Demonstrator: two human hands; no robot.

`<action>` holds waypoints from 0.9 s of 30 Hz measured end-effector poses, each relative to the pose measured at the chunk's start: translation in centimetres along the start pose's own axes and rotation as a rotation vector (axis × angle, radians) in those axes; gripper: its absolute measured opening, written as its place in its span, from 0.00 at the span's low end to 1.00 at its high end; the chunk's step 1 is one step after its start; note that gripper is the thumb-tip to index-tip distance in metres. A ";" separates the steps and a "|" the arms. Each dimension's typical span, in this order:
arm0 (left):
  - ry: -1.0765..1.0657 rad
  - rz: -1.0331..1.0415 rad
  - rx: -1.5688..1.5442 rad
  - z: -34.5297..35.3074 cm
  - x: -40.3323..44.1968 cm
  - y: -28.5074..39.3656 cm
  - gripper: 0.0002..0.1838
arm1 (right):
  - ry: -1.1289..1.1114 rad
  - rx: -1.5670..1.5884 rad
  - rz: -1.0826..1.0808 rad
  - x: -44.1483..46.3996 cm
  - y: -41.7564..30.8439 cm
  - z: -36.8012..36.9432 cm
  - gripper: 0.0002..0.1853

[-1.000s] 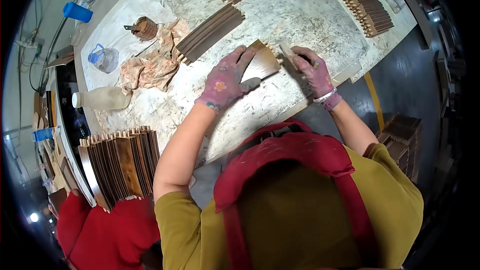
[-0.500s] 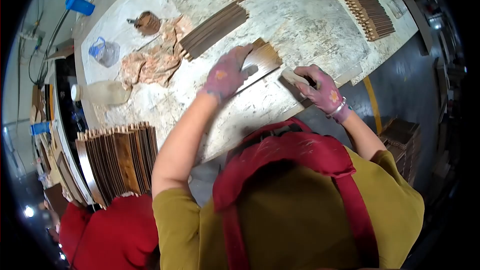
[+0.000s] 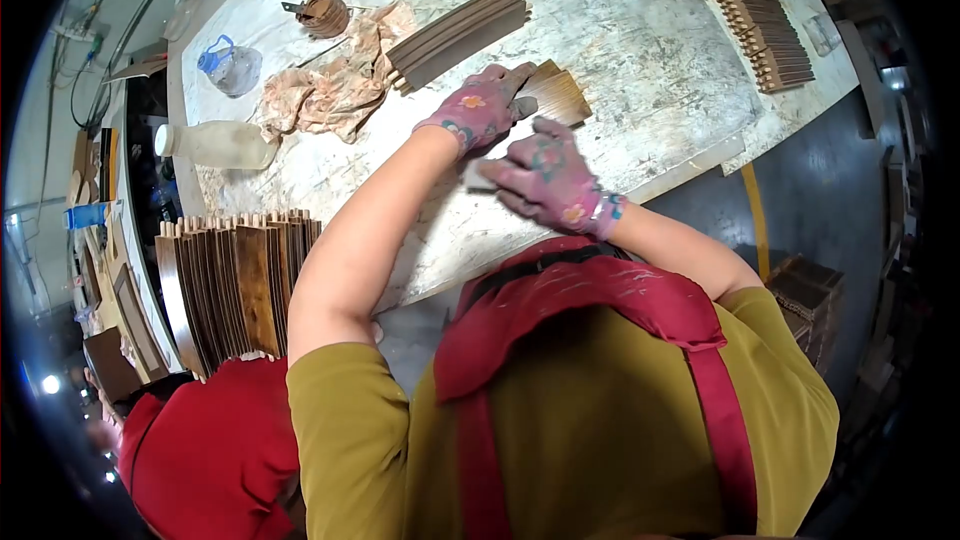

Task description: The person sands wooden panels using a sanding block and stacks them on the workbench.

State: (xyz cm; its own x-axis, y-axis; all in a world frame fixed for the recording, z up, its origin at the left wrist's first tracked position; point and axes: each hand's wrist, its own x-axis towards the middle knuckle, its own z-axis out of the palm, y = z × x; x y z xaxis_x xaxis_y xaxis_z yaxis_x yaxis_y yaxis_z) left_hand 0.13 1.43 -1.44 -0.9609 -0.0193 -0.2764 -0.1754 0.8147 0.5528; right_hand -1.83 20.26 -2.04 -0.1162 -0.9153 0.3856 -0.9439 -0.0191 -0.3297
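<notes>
My left hand (image 3: 482,110), in a pink flowered glove with grey-stained fingertips, grips a short brown wooden board (image 3: 562,96) on the worktable. The board's far end shows glossy grain past my fingers; its near part is hidden by my hands. My right hand (image 3: 548,178), gloved alike, is closed just below the board. A small pale block, mostly hidden, is in its fingers. Beyond my left hand lies a row of dark wooden slats (image 3: 460,35) with light pegs at one end.
More pegged slats (image 3: 745,15) stand at the back right and in a stack (image 3: 240,285) at left. A crumpled stained cloth (image 3: 330,90), a brown pot (image 3: 322,14), a clear jug (image 3: 232,68) and a plastic bottle (image 3: 215,144) stand left. A person in red (image 3: 215,440) is close at lower left.
My right hand has swung left from the table's front edge to beside the board, with the pale block. My left hand stays on the board. The view has shifted slightly.
</notes>
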 end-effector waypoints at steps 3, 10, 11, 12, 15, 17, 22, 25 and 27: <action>0.006 -0.015 -0.003 -0.3 -0.3 0.3 0.30 | 0.063 -0.125 0.206 -3.0 3.1 -3.1 0.17; 0.482 0.149 0.245 2.6 -2.5 5.0 0.27 | 0.172 -0.143 0.554 -7.0 9.7 -9.5 0.22; 0.590 0.177 0.275 4.6 -2.6 5.6 0.28 | 0.147 -0.036 0.497 -5.3 8.9 -10.1 0.22; 0.698 0.206 0.308 6.3 -2.6 5.9 0.29 | 0.124 0.071 0.438 -3.0 7.7 -10.3 0.22; 0.398 0.041 0.413 7.7 -2.5 6.6 0.30 | -0.072 0.202 0.069 2.9 5.6 -8.4 0.20; 0.502 0.055 0.213 9.0 -2.4 5.7 0.29 | -0.269 0.217 -0.119 5.7 4.0 -6.3 0.19; 0.792 0.066 -0.297 13.0 -0.5 5.2 0.28 | -0.536 0.021 -0.406 9.9 2.6 -2.6 0.19; 0.590 -0.022 -0.011 11.3 -1.6 5.9 0.26 | -0.454 -0.024 -0.458 12.0 3.8 -1.4 0.17; 0.344 -0.031 0.203 8.3 -2.4 6.4 0.23 | -0.448 0.059 -0.192 13.3 5.6 -0.3 0.17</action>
State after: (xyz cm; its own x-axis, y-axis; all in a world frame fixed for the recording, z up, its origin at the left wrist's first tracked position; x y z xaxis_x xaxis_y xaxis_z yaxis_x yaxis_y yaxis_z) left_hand 3.13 11.53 -3.73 -0.9776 -0.2105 0.0080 -0.1924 0.9079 0.3725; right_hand -8.73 8.12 1.53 0.2149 -0.9758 0.0404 -0.9144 -0.2156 -0.3426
